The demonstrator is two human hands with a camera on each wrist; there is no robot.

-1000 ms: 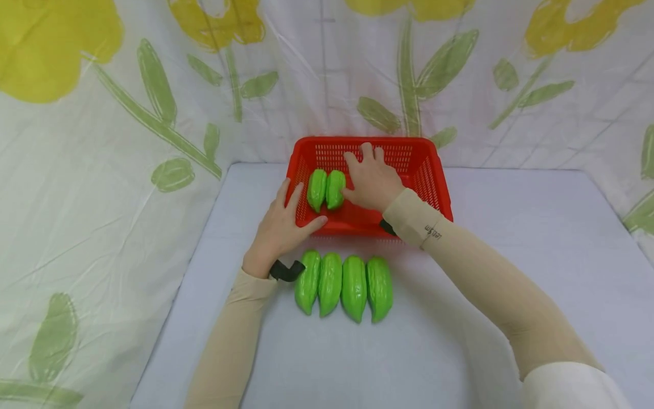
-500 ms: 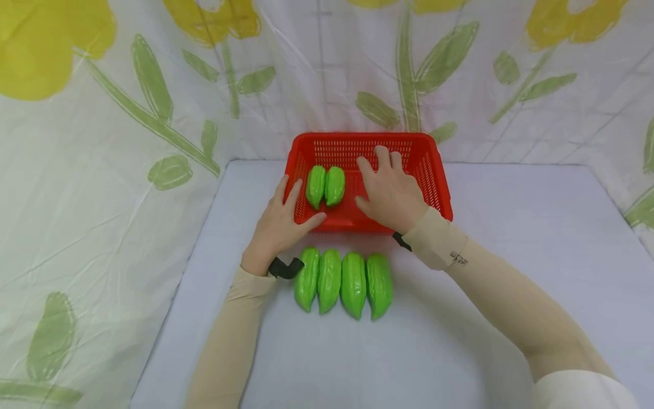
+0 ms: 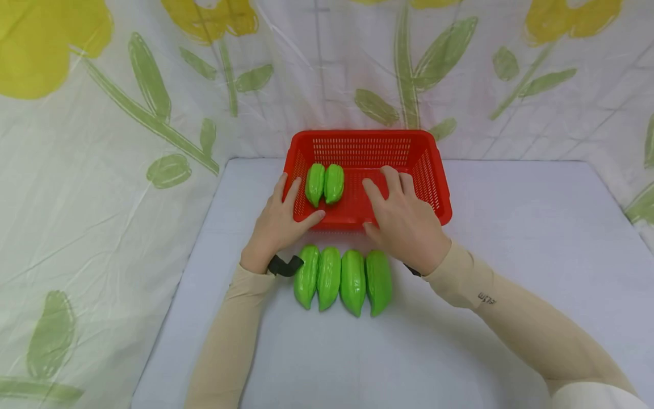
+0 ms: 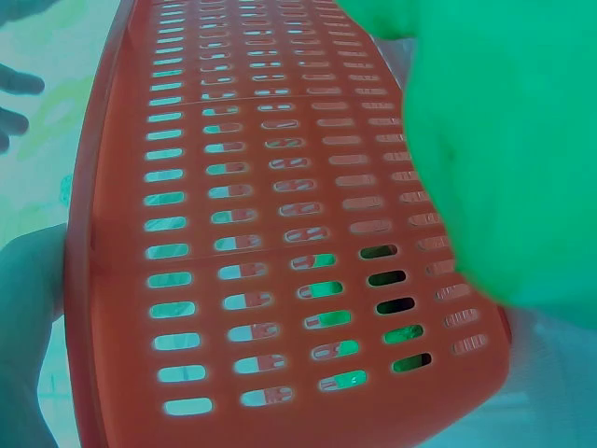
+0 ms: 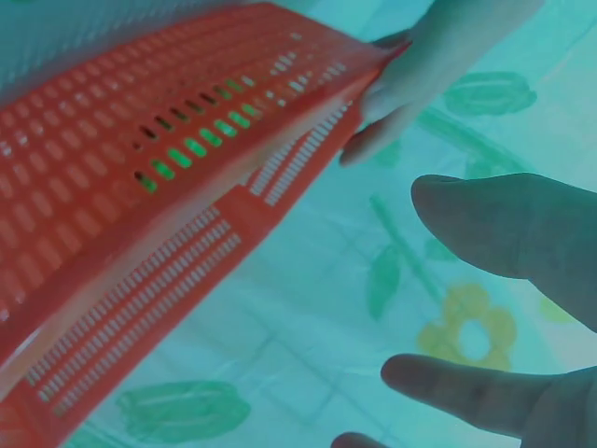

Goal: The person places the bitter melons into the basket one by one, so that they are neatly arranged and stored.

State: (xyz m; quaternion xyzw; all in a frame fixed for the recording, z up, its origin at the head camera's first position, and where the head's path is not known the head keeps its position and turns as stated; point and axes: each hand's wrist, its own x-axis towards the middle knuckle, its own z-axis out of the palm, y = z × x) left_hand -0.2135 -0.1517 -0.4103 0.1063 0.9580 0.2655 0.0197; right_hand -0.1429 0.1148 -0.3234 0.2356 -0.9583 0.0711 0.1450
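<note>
Both hands have spread fingers: the left hand (image 3: 276, 227) touches the red basket (image 3: 357, 150) at its near-left corner, the right hand (image 3: 409, 224) hangs over its near rim, holding nothing. Four green ridged fruits (image 3: 328, 278) lie side by side nearer the person, long axes running away from the worktop's (image 3: 511, 227) far edge — the rightmost fruit (image 3: 378, 284) closest to the right hand. Two more fruits (image 3: 325, 183) lie inside, toward the left end.

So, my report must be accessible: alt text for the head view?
A person's left hand is at the left side of a red basket holding two green ridged fruits; the right hand hovers over its front rim. Four matching fruits lie lined up in front.
</note>
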